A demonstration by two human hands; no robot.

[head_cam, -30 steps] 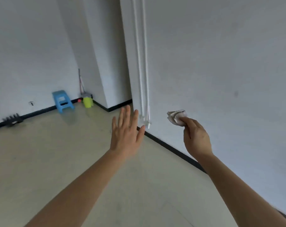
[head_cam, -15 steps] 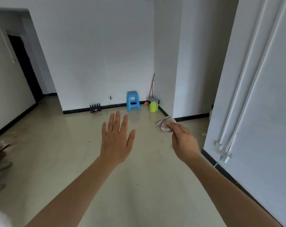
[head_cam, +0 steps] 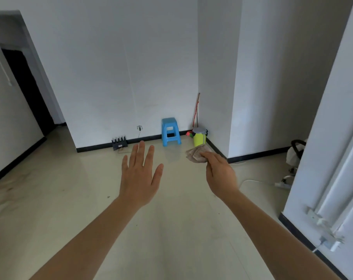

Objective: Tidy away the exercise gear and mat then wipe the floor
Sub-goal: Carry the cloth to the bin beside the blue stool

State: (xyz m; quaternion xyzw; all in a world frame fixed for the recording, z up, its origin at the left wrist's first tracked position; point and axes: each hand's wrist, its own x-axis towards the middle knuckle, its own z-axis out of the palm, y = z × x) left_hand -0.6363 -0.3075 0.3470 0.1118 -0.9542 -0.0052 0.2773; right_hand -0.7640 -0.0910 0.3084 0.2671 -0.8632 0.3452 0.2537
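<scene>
Left hand: raised over the floor, fingers straight and spread, holding nothing. Blue stool and lime bin stand at the far wall. Right hand: fingertips pinch a crumpled cloth, held in the air, off the floor. Hazard, as judged: the white cable lying at right could snag a foot or the cloth during wiping, and so light a pinch may drop it.

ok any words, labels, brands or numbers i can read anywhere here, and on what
No text can be read in this view. The blue stool, the yellow-green bin, the black rack by the wall and the crumpled cloth in the right hand show no legible print or label.
</scene>
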